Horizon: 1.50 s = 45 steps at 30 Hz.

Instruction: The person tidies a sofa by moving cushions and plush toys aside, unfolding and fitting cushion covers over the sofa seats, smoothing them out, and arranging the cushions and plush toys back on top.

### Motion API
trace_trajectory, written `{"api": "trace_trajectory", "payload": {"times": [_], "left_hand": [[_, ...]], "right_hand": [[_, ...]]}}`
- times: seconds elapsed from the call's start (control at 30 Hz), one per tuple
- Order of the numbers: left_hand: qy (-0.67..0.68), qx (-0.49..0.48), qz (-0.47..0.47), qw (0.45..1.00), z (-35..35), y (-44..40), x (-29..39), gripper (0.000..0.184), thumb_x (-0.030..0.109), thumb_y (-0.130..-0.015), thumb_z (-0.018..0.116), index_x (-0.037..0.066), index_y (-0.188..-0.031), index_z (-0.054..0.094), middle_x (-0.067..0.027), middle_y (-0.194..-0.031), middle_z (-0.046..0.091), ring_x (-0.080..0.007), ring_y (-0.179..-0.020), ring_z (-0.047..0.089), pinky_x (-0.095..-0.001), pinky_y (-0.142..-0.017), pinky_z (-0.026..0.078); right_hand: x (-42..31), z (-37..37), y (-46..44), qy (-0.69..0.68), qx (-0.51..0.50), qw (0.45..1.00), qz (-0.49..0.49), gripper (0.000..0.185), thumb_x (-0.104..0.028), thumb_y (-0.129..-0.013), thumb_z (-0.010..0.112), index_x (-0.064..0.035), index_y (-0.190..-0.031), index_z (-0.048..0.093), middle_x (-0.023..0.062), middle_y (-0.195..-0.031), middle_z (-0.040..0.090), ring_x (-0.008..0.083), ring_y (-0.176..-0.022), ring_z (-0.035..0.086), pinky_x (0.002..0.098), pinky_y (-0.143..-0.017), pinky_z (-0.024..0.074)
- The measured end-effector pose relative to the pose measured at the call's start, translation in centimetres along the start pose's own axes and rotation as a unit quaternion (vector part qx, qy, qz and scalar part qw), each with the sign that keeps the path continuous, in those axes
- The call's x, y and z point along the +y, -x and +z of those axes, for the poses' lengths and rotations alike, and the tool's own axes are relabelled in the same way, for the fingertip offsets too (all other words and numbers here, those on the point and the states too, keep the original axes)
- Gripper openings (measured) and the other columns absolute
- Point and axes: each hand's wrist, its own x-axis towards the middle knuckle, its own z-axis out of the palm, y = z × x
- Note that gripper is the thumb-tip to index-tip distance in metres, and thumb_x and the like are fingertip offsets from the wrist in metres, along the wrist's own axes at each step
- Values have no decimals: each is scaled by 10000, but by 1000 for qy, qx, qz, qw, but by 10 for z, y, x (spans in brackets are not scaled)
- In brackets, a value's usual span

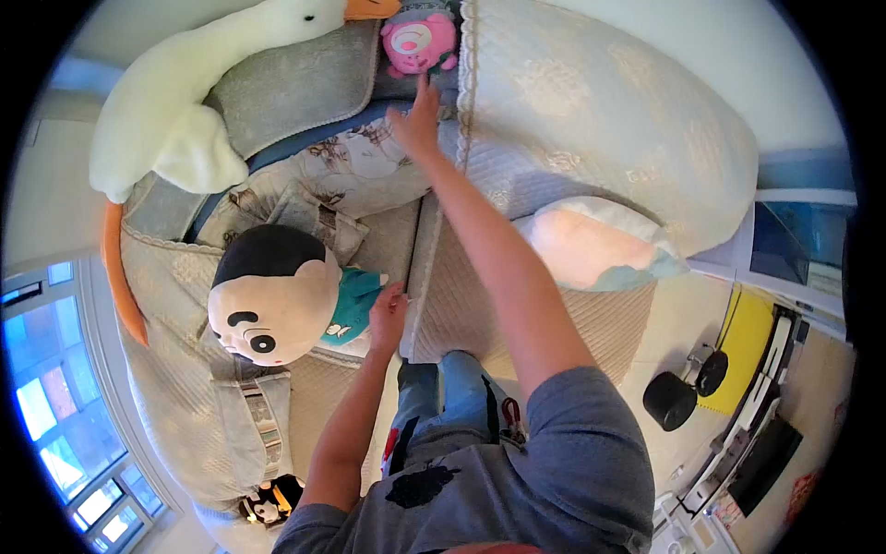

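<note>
My left hand (388,319) is closed at the lower body of a big-headed plush doll (277,300) with black hair and a teal shirt, which lies sideways over the sofa seat. The hand covers part of the doll's body. Stretched far forward, my right hand (418,125) has its fingers apart and holds nothing. Its extended forefinger reaches the lower edge of a round pink plush toy (420,44) in the sofa's back corner; whether it touches the toy I cannot tell.
A long white goose plush (166,111) lies along the sofa back at left. A pale cushion (591,242) rests on the right seat. Patterned cushions (341,171) line the backrest. A small black plush (272,503) sits lower left. Black stools (671,400) stand at right.
</note>
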Motion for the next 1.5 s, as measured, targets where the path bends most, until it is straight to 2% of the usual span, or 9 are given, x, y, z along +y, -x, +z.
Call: {"api": "trace_trajectory", "payload": {"times": [0.1,0.23,0.5,0.77,0.9,1.0,1.23,1.4,1.5], "left_hand": [[32,-19,2,999,-2,1,1,222,68,-770,526,14,-983,554,-90,-835,589,-141,-725,556,-248,-650,442],[93,-70,9,993,-9,-1,-7,239,49,-802,481,-11,-1029,521,-51,-868,567,-110,-785,514,-225,-724,413],[88,-83,-20,992,-41,19,-20,234,59,-808,478,-24,-1023,517,-62,-861,579,-120,-744,533,-225,-707,427],[80,-103,-1,991,-69,66,-42,228,73,-804,489,-21,-1009,524,-75,-842,592,-125,-729,547,-234,-687,434],[22,-123,-7,992,-84,84,-40,242,99,-795,507,-13,-1009,528,-70,-824,595,-124,-713,553,-248,-670,443],[-44,-120,49,991,-95,92,-41,261,128,-778,540,4,-1007,536,-71,-821,599,-139,-718,561,-263,-685,449],[-115,-181,72,974,-126,114,-11,567,244,-721,626,44,-1196,389,-114,-1084,516,-207,-929,516,-310,-801,411],[347,-98,-19,933,-147,122,-29,758,321,-763,570,91,-1323,114,-119,-1315,250,-253,-1161,305,-358,-949,278],[411,-124,19,903,-177,123,-66,584,442,-828,395,73,-1261,266,-81,-1248,338,-208,-1144,326,-361,-952,256]], "right_hand": [[11,-17,105,68,-23,997,-13,617,-97,-686,617,5,-1209,305,179,-1200,335,293,-1141,321,340,-879,369],[48,-75,237,-197,-20,929,312,590,-86,-705,597,-4,-1216,313,182,-1233,319,286,-1168,295,362,-942,289],[-9,-270,192,544,101,832,37,754,-124,-602,635,-154,-1269,285,145,-1319,227,337,-1217,209,511,-962,185],[81,-295,233,668,-172,714,117,457,-240,-755,501,-204,-1196,384,71,-1041,536,223,-1026,461,562,-934,200],[53,-257,327,608,-300,725,124,267,-157,-722,516,-142,-988,512,72,-954,572,252,-920,521,509,-879,283],[26,-247,367,421,-209,883,16,270,-120,-649,572,-58,-907,521,160,-764,572,351,-722,542,408,-658,428],[-119,-238,358,185,-113,973,76,345,-75,-667,606,-9,-995,524,166,-872,590,295,-808,570,341,-700,438],[-198,-239,361,6,-167,974,156,357,-55,-666,632,-19,-1006,530,76,-889,606,186,-828,565,282,-711,429],[-236,-233,366,-65,-186,968,156,381,-37,-662,633,-25,-1027,524,68,-921,597,175,-863,556,284,-733,430]]}}
